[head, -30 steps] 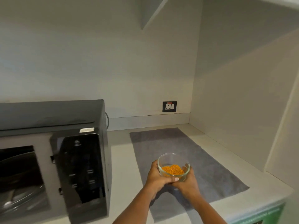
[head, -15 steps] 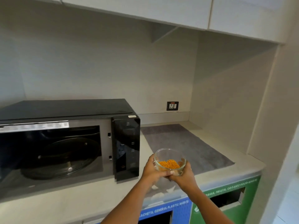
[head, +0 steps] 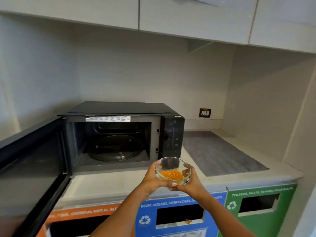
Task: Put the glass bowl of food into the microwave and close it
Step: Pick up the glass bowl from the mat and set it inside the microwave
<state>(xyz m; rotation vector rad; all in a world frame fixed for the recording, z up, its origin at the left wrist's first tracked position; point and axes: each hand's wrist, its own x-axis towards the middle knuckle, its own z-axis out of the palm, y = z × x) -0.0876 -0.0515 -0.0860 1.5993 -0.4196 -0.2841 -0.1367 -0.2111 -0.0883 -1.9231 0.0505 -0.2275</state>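
Presently the glass bowl (head: 172, 170) is being carried above the front edge of the desk (head: 109, 183), just right of the open cavity of the microwave (head: 119, 134) and below its control panel. The bowl is judged rigid, smooth and breakable, and light, since the orange food (head: 172, 174) is covering only its bottom; slippery walls are calling for support from beneath rather than a pinch at the rim. The left hand (head: 151, 181) is cupping the left wall and underside, and the right hand (head: 192, 183) is cupping the right side, each grip curled closed against the glass, thumbs meeting at the near base. The door (head: 32, 161) is standing swung wide to the left, and the turntable (head: 118, 148) is lying bare
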